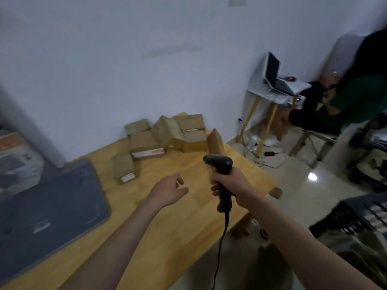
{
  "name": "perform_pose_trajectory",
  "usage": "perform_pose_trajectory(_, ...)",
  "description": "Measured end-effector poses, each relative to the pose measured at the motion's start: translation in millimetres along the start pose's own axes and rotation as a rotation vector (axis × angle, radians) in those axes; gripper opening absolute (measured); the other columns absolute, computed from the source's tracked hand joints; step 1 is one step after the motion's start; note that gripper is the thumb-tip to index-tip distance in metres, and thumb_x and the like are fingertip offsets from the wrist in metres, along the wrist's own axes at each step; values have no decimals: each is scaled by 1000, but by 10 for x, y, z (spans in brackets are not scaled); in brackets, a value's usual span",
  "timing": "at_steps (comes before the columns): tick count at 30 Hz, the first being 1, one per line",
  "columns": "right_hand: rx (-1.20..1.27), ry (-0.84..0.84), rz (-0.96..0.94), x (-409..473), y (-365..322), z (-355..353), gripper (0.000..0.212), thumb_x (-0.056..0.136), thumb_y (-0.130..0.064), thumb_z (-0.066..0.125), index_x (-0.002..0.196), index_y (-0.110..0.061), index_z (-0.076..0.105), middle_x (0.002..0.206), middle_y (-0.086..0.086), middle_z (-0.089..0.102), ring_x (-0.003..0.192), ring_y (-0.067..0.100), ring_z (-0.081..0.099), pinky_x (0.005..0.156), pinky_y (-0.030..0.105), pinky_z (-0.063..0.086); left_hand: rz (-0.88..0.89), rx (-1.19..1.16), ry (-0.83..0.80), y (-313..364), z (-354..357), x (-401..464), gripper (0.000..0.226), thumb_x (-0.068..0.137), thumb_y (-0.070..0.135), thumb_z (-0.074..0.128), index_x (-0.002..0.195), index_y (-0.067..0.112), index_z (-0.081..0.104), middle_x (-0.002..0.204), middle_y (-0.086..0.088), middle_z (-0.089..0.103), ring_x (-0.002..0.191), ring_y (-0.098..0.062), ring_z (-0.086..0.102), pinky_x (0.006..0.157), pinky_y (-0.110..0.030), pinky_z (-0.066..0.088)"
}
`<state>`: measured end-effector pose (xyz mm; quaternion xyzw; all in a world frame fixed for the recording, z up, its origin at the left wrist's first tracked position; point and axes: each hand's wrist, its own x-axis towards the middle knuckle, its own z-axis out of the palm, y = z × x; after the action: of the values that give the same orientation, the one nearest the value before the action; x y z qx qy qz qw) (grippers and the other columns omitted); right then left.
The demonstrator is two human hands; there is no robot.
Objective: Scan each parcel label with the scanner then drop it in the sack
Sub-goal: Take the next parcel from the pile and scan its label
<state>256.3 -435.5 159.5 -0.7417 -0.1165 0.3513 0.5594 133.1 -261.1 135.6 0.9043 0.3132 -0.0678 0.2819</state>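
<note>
My right hand (232, 186) grips the handle of a black corded barcode scanner (219, 164), held upright above the wooden table (167, 227). My left hand (168, 190) hovers over the table with fingers loosely spread and holds nothing. Several brown cardboard parcels (167, 135) lie piled at the table's far end by the wall. One small parcel (124, 169) with a white label sits apart, nearer me on the left. Another parcel (215, 142) stands on edge just behind the scanner. No sack shows clearly in view.
A dark grey mat (52, 206) covers the table's left part. On the right, a black crate (360, 214) stands on the floor. Further back a person (345, 97) sits by a small white table with a laptop (276, 78). Cables lie on the floor.
</note>
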Motion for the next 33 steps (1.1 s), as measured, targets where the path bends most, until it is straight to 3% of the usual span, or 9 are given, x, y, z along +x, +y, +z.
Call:
perform_pose_trajectory(7,-102,-216,-37,279,-438,982,7,92,-5,67,97,0,67,84,14,67,77,26,69,80,43,61,-156,-71,78,-883,-539,-227,37,89,48,66,116,23,60,112,0,63,100,-18,61,89,-39,53)
perform_pose_trajectory(13,-148,-305,-39,638,-684,1617,13,92,-3,66,103,3,67,86,16,66,79,27,67,81,44,61,-297,-170,88,-1432,-722,-151,37,91,44,65,119,20,59,116,-1,62,104,-21,61,92,-37,51)
perform_pose_trajectory(20,-219,-402,-51,1548,-966,2229,21,90,-5,67,109,3,69,85,16,69,76,26,68,71,37,61,-440,-250,115,-2040,-989,359,24,92,41,66,106,24,56,126,-3,58,113,-22,58,86,-31,48)
perform_pose_trajectory(23,-213,-437,-10,1965,-1103,2519,17,93,-4,65,108,3,66,84,17,66,74,28,63,70,40,56,-489,-263,98,-2240,-1109,655,26,93,40,65,107,19,58,109,2,56,107,-20,58,81,-28,44)
perform_pose_trajectory(26,-224,-467,71,2355,-1075,2827,11,94,-2,63,105,1,63,76,16,62,65,27,58,61,39,52,-528,-303,98,-2439,-1158,1006,20,94,37,64,88,22,52,83,8,45,77,-10,49,66,-26,36)
perform_pose_trajectory(27,-247,-468,92,2478,-1017,2921,9,95,-2,62,103,1,62,74,14,61,65,26,58,63,41,53,-546,-310,99,-2501,-1167,1115,20,95,36,63,88,22,51,85,6,46,75,-10,47,64,-26,35)
perform_pose_trajectory(29,-302,-476,121,2664,-870,3064,8,96,-4,62,103,1,61,74,12,58,67,25,58,70,44,57,-581,-341,84,-2641,-1146,1298,23,95,36,62,107,18,57,102,0,53,91,-16,53,74,-28,41)
perform_pose_trajectory(31,-322,-490,153,2842,-704,3177,13,97,-5,62,109,0,59,77,11,56,67,23,57,70,42,59,-632,-407,72,-2804,-1082,1485,49,95,37,63,133,8,53,128,-6,55,114,-23,55,90,-31,45)
perform_pose_trajectory(33,-316,-509,179,2991,-572,3260,16,98,-5,62,113,-2,58,78,10,54,65,23,56,72,46,59,-675,-463,72,-2930,-1008,1648,63,93,38,65,144,7,45,144,-11,49,127,-28,51,101,-36,45)
